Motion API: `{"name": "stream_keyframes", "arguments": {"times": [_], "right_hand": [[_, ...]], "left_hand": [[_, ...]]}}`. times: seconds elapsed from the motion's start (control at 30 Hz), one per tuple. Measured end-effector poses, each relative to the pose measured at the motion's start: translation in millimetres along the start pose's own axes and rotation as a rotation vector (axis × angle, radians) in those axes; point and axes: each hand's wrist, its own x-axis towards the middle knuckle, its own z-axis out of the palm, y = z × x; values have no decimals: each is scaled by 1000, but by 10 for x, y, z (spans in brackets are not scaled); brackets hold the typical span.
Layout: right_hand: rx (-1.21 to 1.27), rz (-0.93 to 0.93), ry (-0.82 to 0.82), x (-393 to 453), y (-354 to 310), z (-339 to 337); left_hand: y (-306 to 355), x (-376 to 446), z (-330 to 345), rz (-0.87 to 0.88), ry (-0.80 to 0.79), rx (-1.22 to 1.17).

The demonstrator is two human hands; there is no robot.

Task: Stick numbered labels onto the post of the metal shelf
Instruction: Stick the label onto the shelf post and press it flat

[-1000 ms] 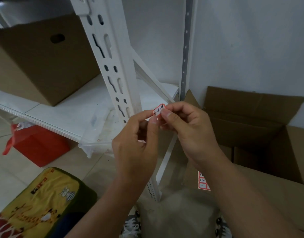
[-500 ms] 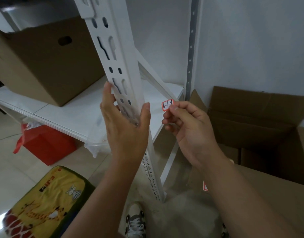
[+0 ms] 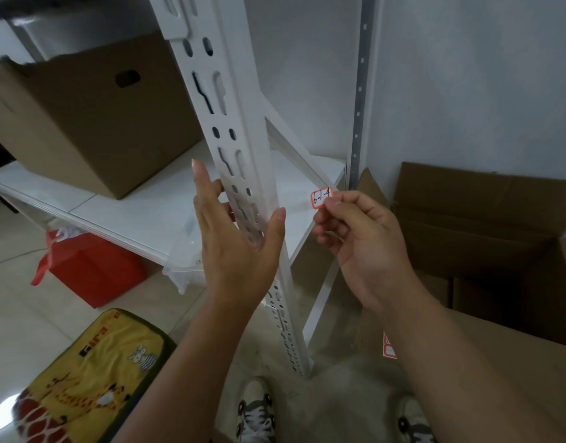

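The white slotted shelf post (image 3: 224,100) runs down the middle of the head view. My left hand (image 3: 237,247) is spread against its front at shelf height, fingers to the left and thumb on the right edge, gripping nothing. My right hand (image 3: 358,241) is just right of the post and pinches a small red-bordered label (image 3: 321,197) marked "6-1-4" between thumb and forefinger. The label hangs a short gap away from the post, not touching it. A sheet of more labels (image 3: 389,346) lies on the cardboard below my right forearm, mostly hidden.
A closed cardboard box (image 3: 93,123) sits on the white shelf board (image 3: 141,209). An open cardboard box (image 3: 486,238) stands at the right by the wall. A red bag (image 3: 93,270) lies under the shelf and a yellow cushion (image 3: 86,375) on the floor. My shoes (image 3: 256,414) are below.
One second ago both hands held the label together. My left hand let go and moved onto the post; my right hand now holds the label alone, slightly to the right.
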Motion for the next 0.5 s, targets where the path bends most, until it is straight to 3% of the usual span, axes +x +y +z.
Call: {"name": "stream_keyframes", "arguments": {"times": [0.27, 0.5], "right_hand": [[-19, 3, -8, 6, 71, 91], [-47, 12, -4, 25, 109, 108]], "left_hand": [[-40, 60, -21, 35, 21, -48], [25, 87, -5, -54, 85, -106]]}}
